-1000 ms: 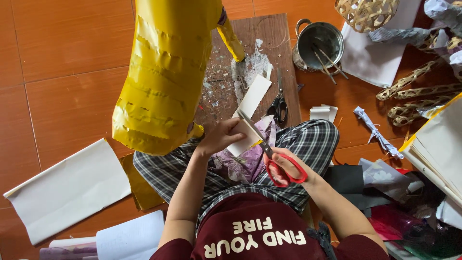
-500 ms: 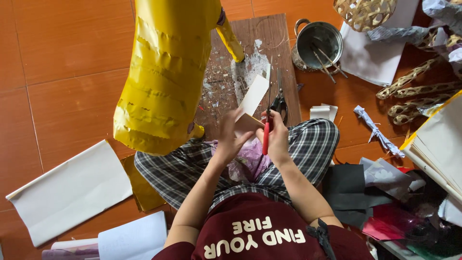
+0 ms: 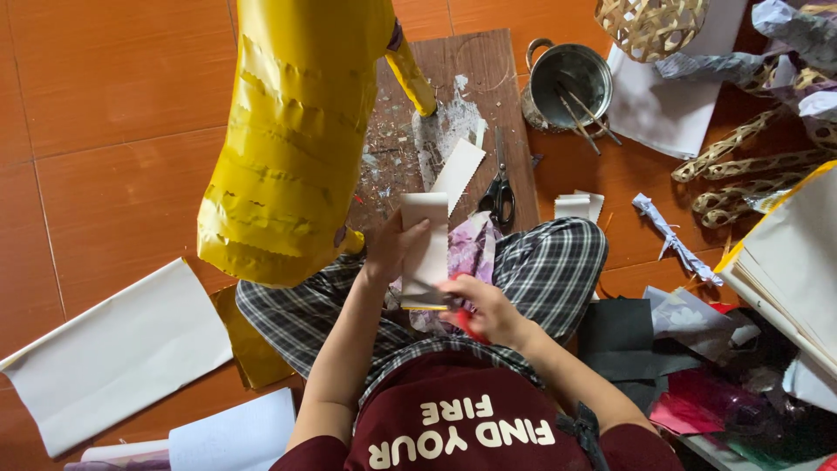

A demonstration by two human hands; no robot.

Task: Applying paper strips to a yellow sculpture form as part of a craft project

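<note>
Left hand (image 3: 394, 249) grips the folded white paper strip (image 3: 425, 249) upright, long axis pointing away; right hand (image 3: 484, 307) clenches red-handled scissors (image 3: 453, 307) at its bottom end.

Bare tiled floor (image 3: 113, 105) at left (open), yellow paper figure (image 3: 288, 139) and black scissors (image 3: 499, 187) crowding the front.
</note>
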